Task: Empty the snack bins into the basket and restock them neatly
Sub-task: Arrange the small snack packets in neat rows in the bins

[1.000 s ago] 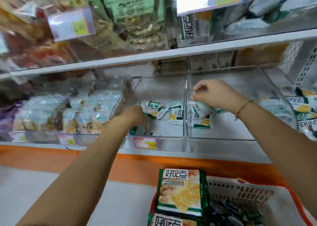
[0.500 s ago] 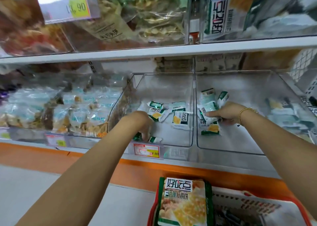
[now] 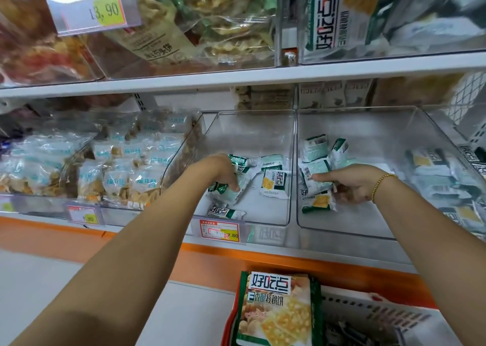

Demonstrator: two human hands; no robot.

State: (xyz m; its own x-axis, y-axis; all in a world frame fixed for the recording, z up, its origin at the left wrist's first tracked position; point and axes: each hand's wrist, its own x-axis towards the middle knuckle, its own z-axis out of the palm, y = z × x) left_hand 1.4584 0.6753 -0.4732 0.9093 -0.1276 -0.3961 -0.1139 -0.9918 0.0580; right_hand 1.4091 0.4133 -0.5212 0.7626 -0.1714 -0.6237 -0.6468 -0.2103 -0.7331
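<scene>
Small snack packets [image 3: 272,182] are left low in the two clear bins [image 3: 249,135], some clutched in the left grip [image 3: 223,173] and right grip [image 3: 349,185]; light, crinkly, slippery film, judged best bunched by the body for the basket [image 3: 368,305].

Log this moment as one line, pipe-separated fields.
stage: emptying bins | left hand: grips middle-bin packets | right hand: grips right-bin packets | basket: holds large cookie bag
</scene>
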